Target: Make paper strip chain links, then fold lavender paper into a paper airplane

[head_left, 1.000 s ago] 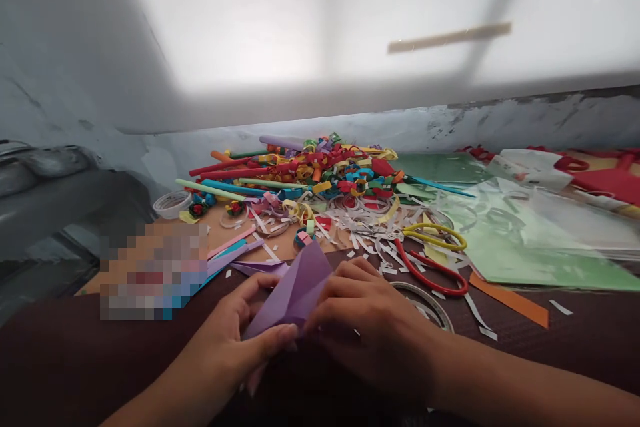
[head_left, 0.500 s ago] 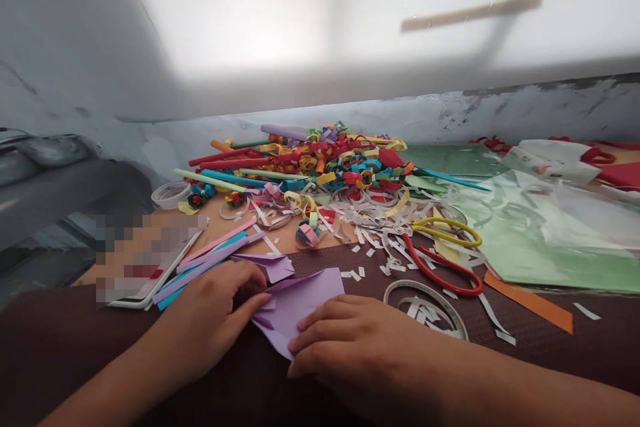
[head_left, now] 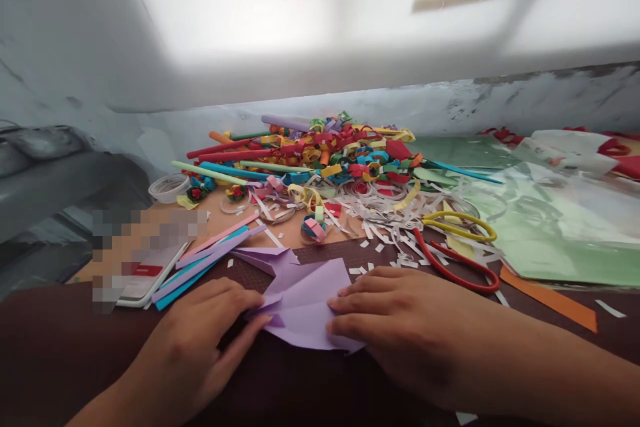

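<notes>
A creased sheet of purple paper (head_left: 310,303) lies between my two hands at the near side of the table, with folded flaps at its left. My left hand (head_left: 200,333) pinches the paper's left edge between thumb and fingers. Resting on its right part, my right hand (head_left: 395,320) has the fingers laid over the sheet; its thumb is hidden under the hand. Just left of the sheet, purple, blue and pink paper strips (head_left: 210,263) lie in a bundle. A phone (head_left: 150,280), partly blurred out, is beside them.
Scissors with red and yellow handles (head_left: 465,267) lie among white paper scraps (head_left: 385,213). Behind stands a heap of coloured paper chains and rolled tubes (head_left: 310,153). A tape roll (head_left: 170,187) is at left. Green sheets (head_left: 560,247) and an orange strip (head_left: 550,297) are at right.
The purple paper has spread wider and flatter, its right part shifting right under my right hand. My left hand has moved slightly down. The white ring near my right hand is now covered.
</notes>
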Available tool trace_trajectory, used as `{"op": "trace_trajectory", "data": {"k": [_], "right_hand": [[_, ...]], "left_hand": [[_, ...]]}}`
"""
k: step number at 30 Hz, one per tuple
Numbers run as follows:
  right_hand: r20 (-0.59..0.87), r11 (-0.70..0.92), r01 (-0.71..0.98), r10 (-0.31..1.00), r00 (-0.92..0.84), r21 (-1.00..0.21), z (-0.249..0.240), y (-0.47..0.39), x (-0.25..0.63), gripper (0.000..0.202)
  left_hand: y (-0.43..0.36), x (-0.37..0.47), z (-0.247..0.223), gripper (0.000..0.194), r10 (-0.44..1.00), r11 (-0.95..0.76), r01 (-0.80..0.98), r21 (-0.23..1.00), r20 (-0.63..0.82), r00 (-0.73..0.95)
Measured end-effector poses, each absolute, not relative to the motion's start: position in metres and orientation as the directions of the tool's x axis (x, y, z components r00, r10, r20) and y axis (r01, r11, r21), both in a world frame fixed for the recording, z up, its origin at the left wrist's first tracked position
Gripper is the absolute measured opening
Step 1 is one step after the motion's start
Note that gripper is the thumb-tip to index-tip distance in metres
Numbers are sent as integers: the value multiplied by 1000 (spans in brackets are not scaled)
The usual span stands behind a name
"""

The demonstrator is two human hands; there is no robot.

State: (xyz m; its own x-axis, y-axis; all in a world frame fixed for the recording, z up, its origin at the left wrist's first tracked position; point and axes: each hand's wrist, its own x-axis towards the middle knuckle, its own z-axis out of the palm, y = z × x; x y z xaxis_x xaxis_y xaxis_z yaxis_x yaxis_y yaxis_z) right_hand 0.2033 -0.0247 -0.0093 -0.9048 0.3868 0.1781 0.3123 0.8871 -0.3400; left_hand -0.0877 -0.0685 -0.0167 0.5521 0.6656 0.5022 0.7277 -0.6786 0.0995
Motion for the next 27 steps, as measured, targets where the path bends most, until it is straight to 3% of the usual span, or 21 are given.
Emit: {"op": "trace_trajectory", "data": {"k": [5,11,14,17,21,27], "right_hand": [[249,917,263,342,-906,-301,-18,-18,201,25],[353,921,144,278,-894,-362,-23,-32,186,18],[215,839,224,368,-905,-495,-16,-33,189,17],[51,708,354,481,-875,-611,-5,-27,196,19],[-66,570,508,621,-781,-646,2,-20,198,5],[-182,408,605,708,-683,-684,5,-23,191,10]], "left_hand": [[-71,-97,-19,15,584,-730,681,-55,467,664],[-77,-103,-16,44,582,-696,651,-304,292,759],[-78,-102,-19,45,604,-655,682,-325,317,732],[-81,-107,-27,56,587,-687,676,-268,344,733],[-86,-113,-38,62,542,-746,622,-239,324,775],[-99,-100,-53,55,548,-686,656,-314,369,751]]}}
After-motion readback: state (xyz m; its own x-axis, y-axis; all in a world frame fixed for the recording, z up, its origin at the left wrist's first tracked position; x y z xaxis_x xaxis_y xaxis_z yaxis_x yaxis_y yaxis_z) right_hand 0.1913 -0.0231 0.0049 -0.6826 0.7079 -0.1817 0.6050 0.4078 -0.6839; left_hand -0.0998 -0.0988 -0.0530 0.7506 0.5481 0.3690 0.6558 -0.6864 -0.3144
